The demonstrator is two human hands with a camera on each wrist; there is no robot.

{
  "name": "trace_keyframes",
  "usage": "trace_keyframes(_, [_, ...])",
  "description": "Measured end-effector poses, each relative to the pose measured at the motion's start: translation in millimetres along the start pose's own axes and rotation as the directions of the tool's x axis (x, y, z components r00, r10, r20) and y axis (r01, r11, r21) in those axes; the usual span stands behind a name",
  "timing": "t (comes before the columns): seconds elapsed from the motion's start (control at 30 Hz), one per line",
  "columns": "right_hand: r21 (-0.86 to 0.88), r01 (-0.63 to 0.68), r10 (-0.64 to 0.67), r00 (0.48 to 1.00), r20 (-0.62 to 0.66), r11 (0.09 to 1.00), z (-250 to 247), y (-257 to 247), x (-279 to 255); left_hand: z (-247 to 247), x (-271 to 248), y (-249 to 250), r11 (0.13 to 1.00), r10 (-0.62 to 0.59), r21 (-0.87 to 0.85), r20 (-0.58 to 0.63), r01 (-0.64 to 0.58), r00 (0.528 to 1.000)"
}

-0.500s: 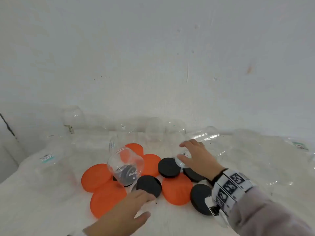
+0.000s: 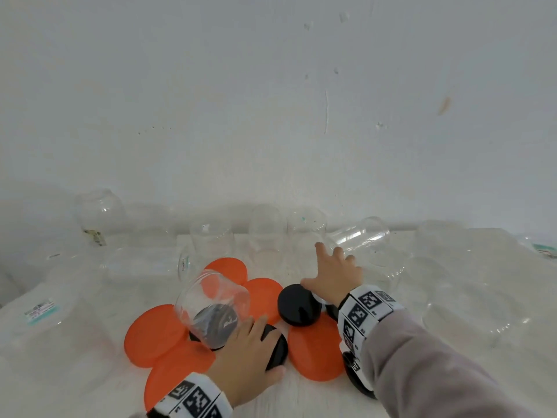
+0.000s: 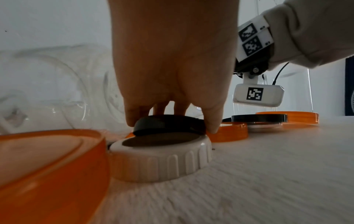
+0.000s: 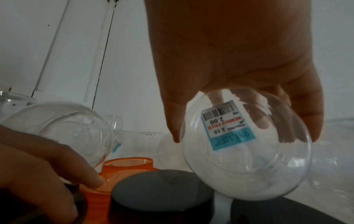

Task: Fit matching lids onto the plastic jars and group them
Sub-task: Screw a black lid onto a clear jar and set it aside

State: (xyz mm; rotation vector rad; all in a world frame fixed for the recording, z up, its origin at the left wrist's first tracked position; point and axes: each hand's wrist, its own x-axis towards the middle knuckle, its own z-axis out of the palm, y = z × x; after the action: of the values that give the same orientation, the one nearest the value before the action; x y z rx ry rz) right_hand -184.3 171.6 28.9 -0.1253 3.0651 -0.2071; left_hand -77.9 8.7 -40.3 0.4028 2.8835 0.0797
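Left hand [image 3: 172, 63]: we are pinching the black lid [image 3: 169, 125] by its rim, thumb and fingers opposite, just above a white ribbed lid [image 3: 162, 160].
Right hand [image 4: 239, 60]: we are gripping the clear jar [image 4: 247, 145] round its wall, base toward the wrist.
Handling: both look light; the jar seems thin-walled and slippery, so we are judging gentle pressure wise.
Hold point: lid edge; jar mid-body.

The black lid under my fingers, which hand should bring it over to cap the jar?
Left. The left hand already pinches the black lid by its rim above the white lid, while the right hand is occupied gripping the clear jar.
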Motion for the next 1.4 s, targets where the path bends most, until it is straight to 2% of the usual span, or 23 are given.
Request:
trace_keyframes(0.2, [0.072, -0.012, 0.011, 1.000, 0.003, 0.997, -3, 9, -2, 0, 2, 3, 0.999, -0.014, 0.029, -0.017, 0.015, 1.000])
trace_keyframes(0.33, [0.231, -0.008, 0.016, 0.999, -0.030, 0.973, -6, 21, -8, -2, -2, 1, 1.000, -0.019, -0.013, -0.029, 0.018, 0.999])
trace_keyframes(0.43, [0.412, -0.027, 0.046, 0.998, -0.035, 0.911, -10, 32, -16, -7, -7, 0, 0.997, -0.028, -0.068, -0.049, 0.025, 0.998])
trace_keyframes(0.53, [0.646, -0.073, 0.102, 0.995, -0.008, 0.760, -15, 45, -24, -11, -10, -2, 0.986, -0.033, -0.168, -0.090, 0.018, 0.995])
trace_keyframes(0.67, [0.865, -0.190, 0.164, 0.978, 0.127, 0.465, -18, 59, -38, -18, -14, -1, 0.906, -0.076, -0.424, -0.146, 0.007, 0.986])
trace_keyframes(0.77, [0.925, -0.297, 0.109, 0.954, 0.278, 0.237, -20, 65, -54, -26, -16, 0, 0.827, -0.148, -0.561, -0.176, 0.024, 0.973])
trace_keyframes(0.83, [0.930, -0.351, 0.006, 0.936, 0.352, 0.109, -19, 68, -63, -34, -18, 1, 0.799, -0.160, -0.602, -0.218, -0.004, 0.963])
trace_keyframes(0.97, [0.906, -0.421, -0.220, 0.880, 0.421, 0.049, -12, 71, -78, -51, -28, 5, 0.693, -0.212, -0.719, -0.261, -0.044, 0.942])
trace_keyframes(1.1, [0.867, -0.494, -0.371, 0.820, 0.437, -0.070, 3, 67, -90, -62, -40, 9, 0.492, -0.332, -0.870, -0.229, -0.039, 0.915])
trace_keyframes(1.17, [0.861, -0.502, -0.445, 0.792, 0.419, -0.084, 9, 61, -96, -67, -45, 10, 0.391, -0.379, -0.919, -0.208, -0.048, 0.902])
trace_keyframes(1.23, [0.865, -0.495, -0.462, 0.788, 0.407, -0.083, 18, 56, -101, -71, -52, 11, 0.323, -0.404, -0.945, -0.192, -0.057, 0.894])
trace_keyframes(1.3, [0.886, -0.463, -0.451, 0.793, 0.410, -0.010, 26, 52, -106, -75, -58, 11, 0.294, -0.401, -0.953, -0.192, -0.073, 0.896])
trace_keyframes(1.4, [0.918, -0.364, -0.480, 0.784, 0.394, 0.157, 35, 49, -115, -80, -63, 12, 0.274, -0.398, -0.956, -0.210, -0.103, 0.893])
